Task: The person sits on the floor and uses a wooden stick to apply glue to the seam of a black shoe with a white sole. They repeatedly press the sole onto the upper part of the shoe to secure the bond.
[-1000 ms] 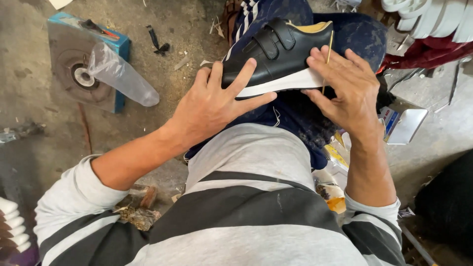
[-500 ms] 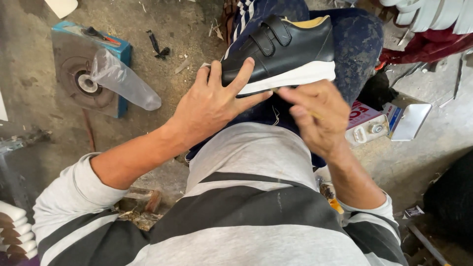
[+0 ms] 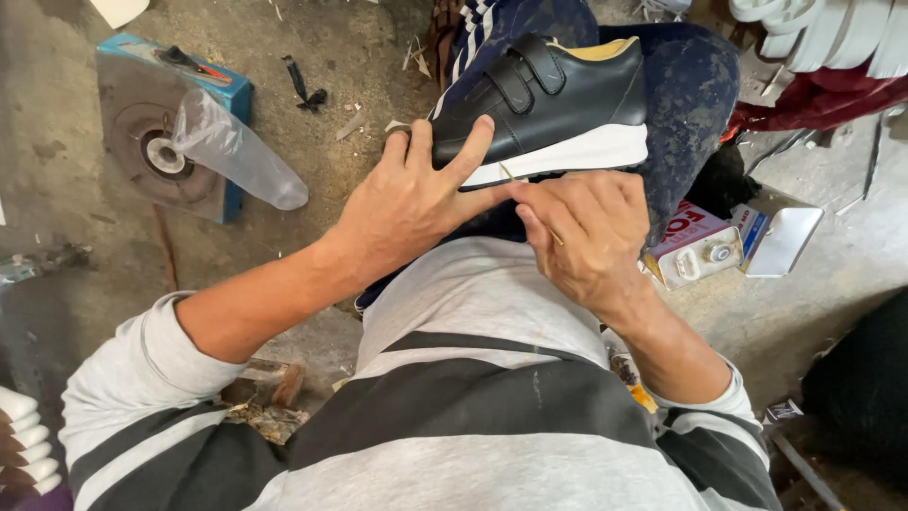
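Note:
A black shoe (image 3: 558,99) with two strap closures and a thick white sole lies on its side across my lap. My left hand (image 3: 416,199) grips its toe end, fingers spread over the upper. Just below the white sole, my right hand (image 3: 582,232) is closed around a thin pale stick (image 3: 530,201), whose tip touches the sole's edge. My legs in dark blue trousers are under the shoe.
A blue-edged grinding machine (image 3: 161,142) with a clear plastic bag (image 3: 236,151) sits on the concrete floor at upper left. A red-and-white tin can (image 3: 695,251) stands at my right. White shoe soles (image 3: 832,28) are stacked at top right, more (image 3: 24,440) at lower left.
My right hand left the heel end of the shoe, came down below the sole and closed on a thin stick. The left hand kept its grip on the toe.

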